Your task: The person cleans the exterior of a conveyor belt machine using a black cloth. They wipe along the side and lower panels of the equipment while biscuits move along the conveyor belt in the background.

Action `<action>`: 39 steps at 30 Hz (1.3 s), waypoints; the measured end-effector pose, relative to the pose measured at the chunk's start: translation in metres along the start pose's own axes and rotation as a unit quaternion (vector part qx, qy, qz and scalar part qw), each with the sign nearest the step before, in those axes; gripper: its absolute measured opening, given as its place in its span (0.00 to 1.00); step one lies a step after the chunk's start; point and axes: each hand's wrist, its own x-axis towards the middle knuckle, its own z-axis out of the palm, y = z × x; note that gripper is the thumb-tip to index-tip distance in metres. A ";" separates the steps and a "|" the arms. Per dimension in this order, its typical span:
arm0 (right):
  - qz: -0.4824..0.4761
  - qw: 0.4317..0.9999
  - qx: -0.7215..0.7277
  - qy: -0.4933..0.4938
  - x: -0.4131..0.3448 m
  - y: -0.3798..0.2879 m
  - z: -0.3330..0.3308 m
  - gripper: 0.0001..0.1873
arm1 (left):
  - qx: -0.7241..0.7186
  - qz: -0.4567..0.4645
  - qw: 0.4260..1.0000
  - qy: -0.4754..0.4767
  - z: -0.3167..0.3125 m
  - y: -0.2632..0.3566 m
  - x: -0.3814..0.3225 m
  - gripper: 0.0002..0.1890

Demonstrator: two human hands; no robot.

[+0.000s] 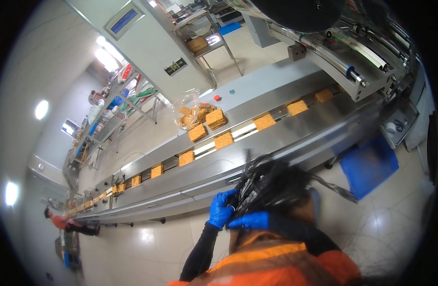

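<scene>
My left hand (pixel 221 210), in a blue glove, has its fingers curled round the near edge of a dark, blurred bundle that looks like hair (pixel 272 189). Just below and to the right is my right hand (pixel 249 220), also blue-gloved, lying against the bundle's lower side; part of it is hidden by the hair and sleeve. Beyond them runs a steel conveyor (pixel 204 171) carrying spaced stacks of orange-brown biscuits, one of them a square stack (pixel 224 140). On the conveyor's far rim are a taller biscuit stack (pixel 216 119) and a clear plastic bag of broken biscuits (pixel 190 116).
A film-wrapping machine with metal rollers (pixel 333 53) stands over the belt at the upper right. A red button (pixel 216 97) sits on the far ledge. A blue crate (pixel 371 168) is on the floor at right. Another person (pixel 58 221) stands by the line's far left end.
</scene>
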 end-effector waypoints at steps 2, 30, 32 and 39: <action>-0.018 0.993 0.074 -0.088 -0.003 0.003 0.014 0.10 | -0.039 -0.005 0.999 0.005 -0.006 -0.019 -0.003 0.25; 0.061 0.988 0.131 -0.061 -0.003 0.006 -0.008 0.12 | -0.034 0.001 0.999 0.006 0.015 -0.013 -0.003 0.29; 0.023 0.988 0.106 -0.109 0.004 0.001 0.016 0.11 | -0.091 -0.044 0.995 0.004 0.004 -0.019 -0.005 0.29; -0.250 0.921 0.076 0.289 -0.114 0.093 -0.133 0.15 | -0.153 -0.148 0.971 0.110 -0.021 -0.088 -0.033 0.27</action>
